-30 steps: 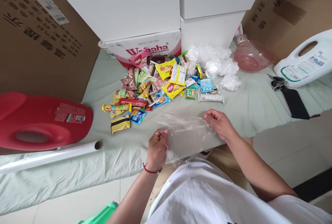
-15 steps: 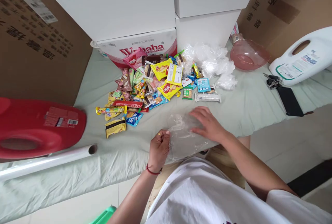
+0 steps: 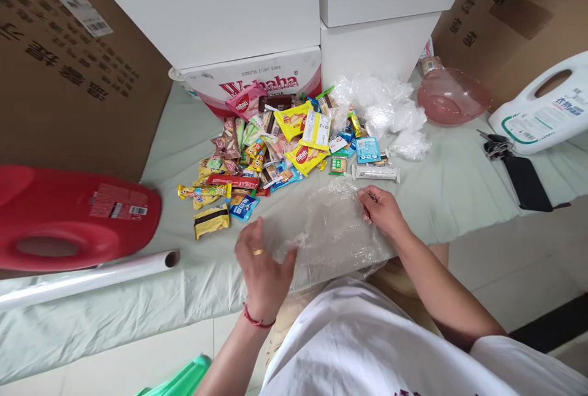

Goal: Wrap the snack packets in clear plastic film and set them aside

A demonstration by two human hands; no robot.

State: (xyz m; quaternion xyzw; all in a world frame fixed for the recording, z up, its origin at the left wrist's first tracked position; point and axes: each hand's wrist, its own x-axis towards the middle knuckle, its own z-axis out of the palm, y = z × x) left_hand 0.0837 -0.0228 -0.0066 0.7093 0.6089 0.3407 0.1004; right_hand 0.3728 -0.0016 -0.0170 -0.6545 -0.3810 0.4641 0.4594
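A sheet of clear plastic film (image 3: pixel 340 231) lies spread at the front edge of the cloth-covered surface. My right hand (image 3: pixel 382 211) pinches its right side between thumb and fingers. On the left, my left hand (image 3: pixel 266 264) is off the film's left edge, thumb and fingers apart, slightly blurred, with a ring and a red bracelet. Beyond both hands lies a heap of wrapped snacks, among them a yellow wafer packet (image 3: pixel 306 157), a blue packet (image 3: pixel 243 206) and a silver-wrapped bar (image 3: pixel 375 173). Crumpled clear plastic (image 3: pixel 376 105) sits right of the heap.
A red jug (image 3: pixel 78 218) and a film roll (image 3: pixel 92 280) lie at left. Right are a pink bowl (image 3: pixel 452 97), a white detergent bottle (image 3: pixel 542 105), keys (image 3: pixel 496 145) and a black pouch (image 3: pixel 526 182). White boxes (image 3: pixel 202 4) and brown cartons (image 3: pixel 68 78) stand behind.
My left hand has let go of the film and moved left, its fingers opening. My right hand, open before, now grips the film's right side. The film is spread wider.
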